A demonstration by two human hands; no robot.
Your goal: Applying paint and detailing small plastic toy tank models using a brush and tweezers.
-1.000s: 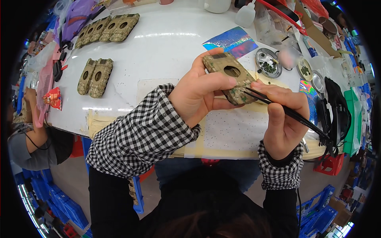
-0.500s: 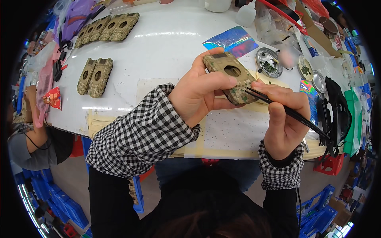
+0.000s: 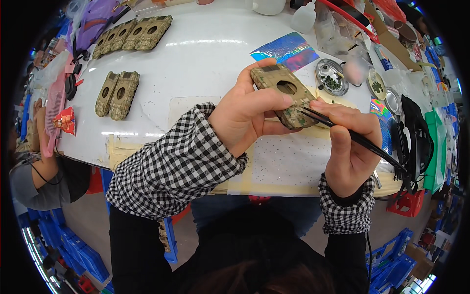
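Observation:
My left hand (image 3: 249,108) is closed around a camouflage-patterned model tank hull (image 3: 268,75) with a round hole in its top. It holds the hull tilted above the table, thumb pressed on the upper face. In my right hand (image 3: 350,147) is a pair of black tweezers (image 3: 364,140). The tweezer tips touch or nearly touch the hull's near end, beside my right fingertips. Whether the tips pinch a small part is too fine to tell. Just beyond my right hand stands a round metal dish (image 3: 346,81) with small dark green pieces in it.
Two more hulls (image 3: 117,95) lie to the left, and several others (image 3: 147,33) stand in a row at the far left. A shiny holographic sheet (image 3: 284,50) lies beyond my hands. A speckled white sheet (image 3: 289,164) is taped below them. At the left edge another person's arm (image 3: 46,166) shows.
My hands, the hull and the tweezers have hardly moved; the tweezer tips shifted very slightly. At the left edge, the other person's hand has moved a little.

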